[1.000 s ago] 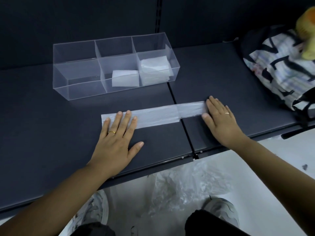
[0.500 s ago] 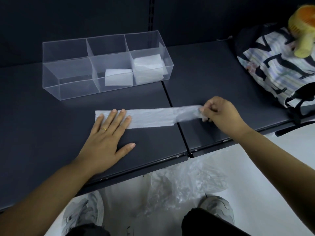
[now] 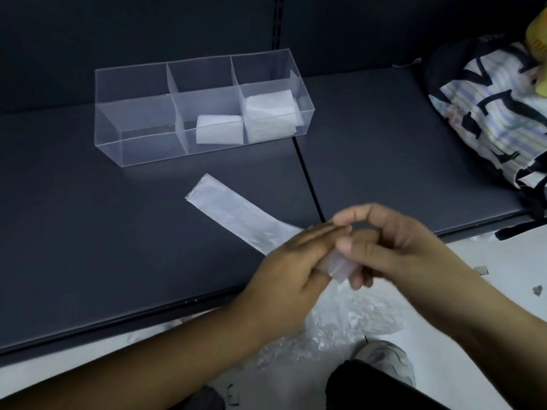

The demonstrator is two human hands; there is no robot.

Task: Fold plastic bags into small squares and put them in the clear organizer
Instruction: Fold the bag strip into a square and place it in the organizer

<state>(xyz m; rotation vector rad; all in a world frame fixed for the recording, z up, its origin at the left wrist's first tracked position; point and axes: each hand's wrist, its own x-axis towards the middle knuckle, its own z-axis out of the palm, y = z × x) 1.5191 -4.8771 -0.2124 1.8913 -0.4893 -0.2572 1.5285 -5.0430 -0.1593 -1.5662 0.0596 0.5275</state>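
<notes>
Shelf (image 3: 88,232): dark matte panels, flat, w/ a thin seam btwn two sections
Clear organizer (image 3: 139,125): see-through hard plastic, long box, 3 compartments, stood at shelf's back
Mid square (image 3: 219,129): white folded plastic, soft-edged, sat in middle compartment, front right corner
Rt stack (image 3: 270,113): white folded squares, piled in right compartment
Plastic strip (image 3: 233,214): thin, translucent white, crinkled, folded to a long narrow band; lay diagonally on shelf in front of organizer, near end lifted off at the hands
Left hand (image 3: 293,267): fingers straight, laid flat over strip's near end
Right hand (image 3: 393,247): fingers curled, thumb & fingers pinched strip's end; blurred
Loose bags (image 3: 340,321): clear, crumpled film on pale floor below shelf edge
Backpack (image 3: 488,113): fabric, striped w/ black marks, on shelf far right
</notes>
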